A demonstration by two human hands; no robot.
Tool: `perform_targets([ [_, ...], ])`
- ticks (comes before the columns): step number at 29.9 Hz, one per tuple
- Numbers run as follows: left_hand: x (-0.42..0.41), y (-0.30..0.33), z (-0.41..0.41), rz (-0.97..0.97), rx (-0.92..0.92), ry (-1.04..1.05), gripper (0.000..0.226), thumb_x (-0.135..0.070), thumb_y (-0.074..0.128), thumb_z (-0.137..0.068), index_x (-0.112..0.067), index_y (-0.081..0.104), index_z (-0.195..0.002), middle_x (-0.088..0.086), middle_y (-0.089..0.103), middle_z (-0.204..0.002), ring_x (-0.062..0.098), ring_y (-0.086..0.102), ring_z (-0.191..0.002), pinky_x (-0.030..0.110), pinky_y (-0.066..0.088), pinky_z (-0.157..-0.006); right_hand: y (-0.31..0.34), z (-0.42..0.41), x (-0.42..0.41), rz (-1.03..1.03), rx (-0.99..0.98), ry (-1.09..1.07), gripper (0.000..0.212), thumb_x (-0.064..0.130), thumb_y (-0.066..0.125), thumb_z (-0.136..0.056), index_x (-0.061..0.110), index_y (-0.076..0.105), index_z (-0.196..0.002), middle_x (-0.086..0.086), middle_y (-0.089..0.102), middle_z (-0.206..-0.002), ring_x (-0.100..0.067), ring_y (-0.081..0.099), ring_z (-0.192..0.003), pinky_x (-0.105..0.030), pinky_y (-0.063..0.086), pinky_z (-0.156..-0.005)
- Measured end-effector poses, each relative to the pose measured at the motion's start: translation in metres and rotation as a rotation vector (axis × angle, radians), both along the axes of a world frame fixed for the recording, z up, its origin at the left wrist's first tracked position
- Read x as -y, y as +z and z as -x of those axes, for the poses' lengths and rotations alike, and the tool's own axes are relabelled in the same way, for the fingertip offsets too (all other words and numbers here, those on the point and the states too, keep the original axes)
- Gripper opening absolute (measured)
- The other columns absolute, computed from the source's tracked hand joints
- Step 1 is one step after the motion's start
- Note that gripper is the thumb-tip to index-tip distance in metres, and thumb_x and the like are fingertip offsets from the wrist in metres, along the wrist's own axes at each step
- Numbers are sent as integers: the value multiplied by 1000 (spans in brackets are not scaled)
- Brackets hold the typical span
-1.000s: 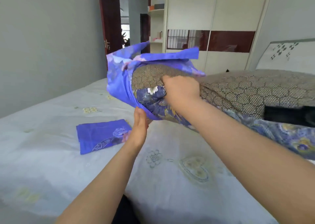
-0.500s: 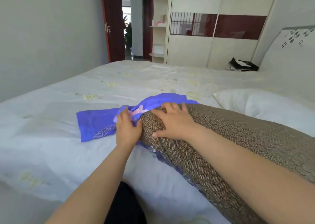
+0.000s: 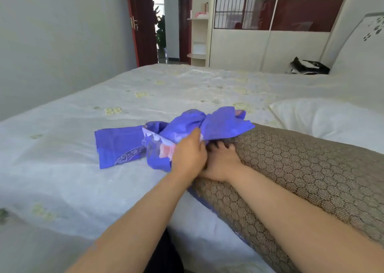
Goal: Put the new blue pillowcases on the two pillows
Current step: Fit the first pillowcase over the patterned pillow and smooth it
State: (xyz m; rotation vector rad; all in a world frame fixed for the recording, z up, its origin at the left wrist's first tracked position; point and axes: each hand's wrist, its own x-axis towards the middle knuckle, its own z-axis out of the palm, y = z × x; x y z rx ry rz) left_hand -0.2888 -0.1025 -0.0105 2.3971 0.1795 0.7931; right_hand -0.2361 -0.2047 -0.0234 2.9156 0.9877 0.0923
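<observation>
Head view: my left hand (image 3: 190, 154) grips the blue pillowcase (image 3: 199, 125); my right hand (image 3: 220, 160) lies spread-fingered on the brown pillow (image 3: 301, 168).

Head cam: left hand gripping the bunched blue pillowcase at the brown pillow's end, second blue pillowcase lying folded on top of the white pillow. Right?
Not quite. In the head view the second blue pillowcase lies folded on the bedsheet, left of the hands, not on the white pillow. The rest holds: the left hand grips the bunched blue pillowcase at the brown pillow's end.
</observation>
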Motion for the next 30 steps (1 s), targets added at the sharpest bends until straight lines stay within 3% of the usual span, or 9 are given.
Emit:
perform_targets([
  [5,-26,-50,35,149,-86,148,35,-41,52,-92,-15,51,-114,15,67,-96,36,60,-96,37,41,-68,-14,-3,0,-265,35,46,93,83,29,-63,40,22,-145,8,20,-156,-20,16,-144,-42,17,-116],
  [10,-48,-81,47,166,-326,171,58,-59,61,-79,-14,46,-112,12,66,-102,32,60,-101,34,41,-68,-22,16,12,-742,126,-30,31,39,58,-87,17,64,-108,-5,64,-117,-28,55,-113,-35,42,-90],
  [14,-47,-85,49,57,-347,163,52,-62,56,-81,-15,56,-103,9,68,-97,30,61,-98,34,45,-70,-6,17,16,-1205,110,-113,64,26,62,-84,29,36,-142,6,34,-146,0,33,-128,-24,38,-103],
  [17,-40,-84,53,-136,-342,177,43,-56,54,-86,-15,46,-81,11,66,-88,31,61,-90,33,43,-65,18,0,20,-804,418,-53,51,25,60,-88,31,46,-137,4,13,-158,-25,15,-143,-38,20,-114],
  [19,-38,-85,54,-283,-211,144,36,-43,66,-82,-13,48,-73,9,62,-84,31,60,-82,33,43,-59,37,-11,24,-457,479,38,31,16,55,-87,15,62,-117,-6,32,-152,-33,22,-142,-45,14,-116],
  [22,-41,-92,49,-407,11,72,29,-25,81,-66,-9,58,-76,6,53,-85,25,45,-80,34,40,-67,63,14,22,-258,173,7,33,13,44,-88,6,51,-120,-16,63,-110,-33,57,-108,-37,38,-89],
  [25,-41,-81,44,-88,5,41,26,-12,70,-77,-21,48,-86,3,48,-89,23,45,-83,36,42,-71,58,65,15,-86,-276,203,30,24,46,-83,0,61,-94,-22,64,-87,-25,56,-71,-31,36,-61],
  [28,-46,-71,40,-17,-112,-6,24,-12,58,-84,-24,39,-93,-4,51,-92,21,51,-85,33,38,-69,50,92,22,73,-677,275,21,28,57,-88,7,58,-88,-15,58,-74,-20,56,-60,-32,44,-57],
  [30,-47,-65,44,-70,-59,-94,32,-28,50,-83,-26,45,-114,-8,51,-105,13,51,-90,31,37,-67,53,82,34,-1,-791,247,27,24,64,-88,6,58,-108,-12,64,-94,-13,63,-80,-33,50,-74],
])
